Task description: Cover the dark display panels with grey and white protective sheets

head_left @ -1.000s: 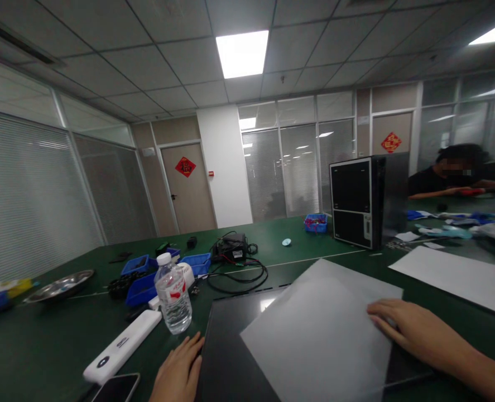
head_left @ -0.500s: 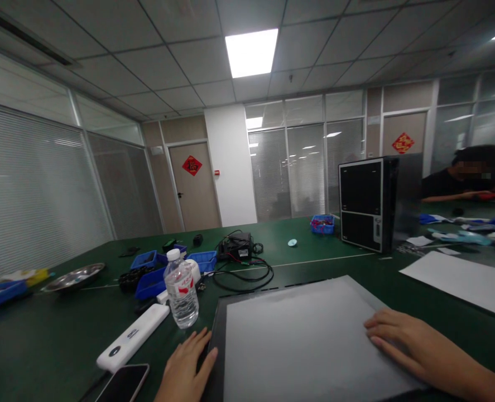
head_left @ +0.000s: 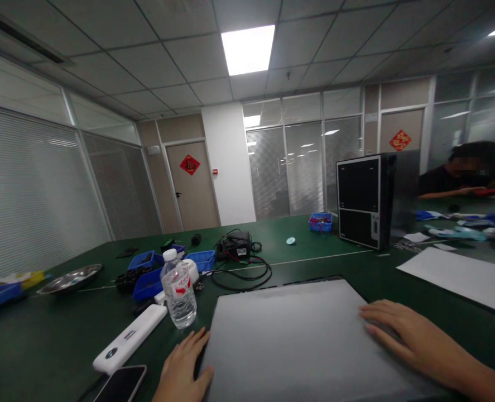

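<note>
A grey sheet [head_left: 297,340] lies flat over a dark flat panel on the green table [head_left: 54,346] in front of me; only a thin black edge of the panel [head_left: 310,278] shows at the far side. My right hand [head_left: 402,329] rests flat on the sheet's right part, fingers stretched out. My left hand [head_left: 184,368] lies flat at the sheet's left edge, fingers apart, with nothing held.
A water bottle [head_left: 179,290], a white oblong device [head_left: 130,338] and a phone [head_left: 121,385] sit left of the sheet. Blue bins [head_left: 147,273], a metal dish [head_left: 69,279], black cables [head_left: 241,268], a black computer case [head_left: 362,201] and white paper [head_left: 460,276] lie beyond. A person sits at far right.
The grey sheet, which lay skewed across the dark panel, has been turned and slid to lie square over it, now covering nearly all of it. Both hands stayed at its sides.
</note>
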Action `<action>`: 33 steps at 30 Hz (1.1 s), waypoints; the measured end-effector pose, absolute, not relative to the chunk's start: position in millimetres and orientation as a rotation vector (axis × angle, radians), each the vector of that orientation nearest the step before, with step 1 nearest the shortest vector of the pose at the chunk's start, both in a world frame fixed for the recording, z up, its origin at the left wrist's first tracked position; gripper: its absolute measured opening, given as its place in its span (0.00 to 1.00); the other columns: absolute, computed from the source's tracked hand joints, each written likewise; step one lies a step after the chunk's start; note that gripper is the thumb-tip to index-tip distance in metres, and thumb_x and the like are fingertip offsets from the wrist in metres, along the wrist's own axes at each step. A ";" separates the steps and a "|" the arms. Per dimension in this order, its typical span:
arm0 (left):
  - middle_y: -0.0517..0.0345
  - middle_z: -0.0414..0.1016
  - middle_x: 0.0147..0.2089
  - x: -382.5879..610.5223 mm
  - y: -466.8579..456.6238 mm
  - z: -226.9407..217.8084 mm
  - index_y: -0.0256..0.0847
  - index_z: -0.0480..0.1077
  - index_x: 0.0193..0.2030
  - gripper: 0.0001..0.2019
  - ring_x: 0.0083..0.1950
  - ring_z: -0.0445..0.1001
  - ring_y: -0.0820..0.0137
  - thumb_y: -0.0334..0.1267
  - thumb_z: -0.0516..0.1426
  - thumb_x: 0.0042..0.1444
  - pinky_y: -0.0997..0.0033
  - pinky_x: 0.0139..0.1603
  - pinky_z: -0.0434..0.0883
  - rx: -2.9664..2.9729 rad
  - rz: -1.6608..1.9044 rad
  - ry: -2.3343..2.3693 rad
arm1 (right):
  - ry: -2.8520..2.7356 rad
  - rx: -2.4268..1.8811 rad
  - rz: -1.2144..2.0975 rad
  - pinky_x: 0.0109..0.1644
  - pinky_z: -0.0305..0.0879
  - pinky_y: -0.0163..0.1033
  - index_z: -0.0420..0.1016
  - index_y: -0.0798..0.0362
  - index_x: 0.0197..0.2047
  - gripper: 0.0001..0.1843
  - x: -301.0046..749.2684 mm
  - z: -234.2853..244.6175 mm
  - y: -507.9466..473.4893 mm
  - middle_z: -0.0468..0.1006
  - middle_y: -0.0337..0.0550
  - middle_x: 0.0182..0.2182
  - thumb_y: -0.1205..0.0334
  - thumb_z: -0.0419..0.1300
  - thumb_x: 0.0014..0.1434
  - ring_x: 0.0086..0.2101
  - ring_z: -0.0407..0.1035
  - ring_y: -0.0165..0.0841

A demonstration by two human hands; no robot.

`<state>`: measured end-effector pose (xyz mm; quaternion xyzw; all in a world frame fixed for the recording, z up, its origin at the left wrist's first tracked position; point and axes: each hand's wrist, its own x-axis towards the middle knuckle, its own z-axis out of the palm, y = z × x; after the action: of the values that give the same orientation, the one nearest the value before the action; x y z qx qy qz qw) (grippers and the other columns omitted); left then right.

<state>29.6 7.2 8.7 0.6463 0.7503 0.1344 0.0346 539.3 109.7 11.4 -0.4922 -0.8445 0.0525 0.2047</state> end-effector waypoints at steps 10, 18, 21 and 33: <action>0.54 0.69 0.68 31.2 7.5 14.2 0.40 0.73 0.62 0.27 0.72 0.63 0.55 0.47 0.50 0.60 0.46 0.73 0.58 1.972 0.509 2.293 | -2.047 -1.723 0.119 0.63 0.62 0.61 0.80 0.44 0.55 0.34 579.3 -19.7 150.0 0.75 0.47 0.59 0.29 0.53 0.59 0.59 0.68 0.50; 0.58 0.77 0.61 27.8 7.3 14.2 0.48 0.81 0.52 0.22 0.67 0.70 0.52 0.50 0.51 0.59 0.44 0.70 0.63 1.986 0.684 2.230 | -2.043 -1.667 0.188 0.64 0.61 0.59 0.82 0.45 0.51 0.32 566.6 -13.4 144.8 0.77 0.47 0.56 0.33 0.49 0.64 0.58 0.69 0.48; 0.60 0.76 0.62 28.9 6.8 16.5 0.50 0.80 0.53 0.22 0.68 0.68 0.52 0.49 0.52 0.59 0.43 0.71 0.60 2.001 0.643 2.195 | -2.051 -1.641 0.227 0.65 0.61 0.58 0.83 0.46 0.51 0.30 568.1 -12.8 145.4 0.76 0.47 0.58 0.35 0.55 0.60 0.59 0.68 0.49; 0.63 0.72 0.66 26.7 11.1 13.4 0.53 0.76 0.58 0.22 0.70 0.65 0.54 0.47 0.51 0.60 0.41 0.72 0.57 1.998 0.539 2.234 | -1.993 -1.679 0.188 0.61 0.65 0.58 0.85 0.47 0.38 0.28 564.5 -12.3 145.3 0.78 0.49 0.55 0.32 0.59 0.54 0.57 0.70 0.52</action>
<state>26.7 11.1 13.4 0.6554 0.7328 0.1768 0.0480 564.5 145.3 -12.3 -0.6204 -0.7362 0.0695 0.2614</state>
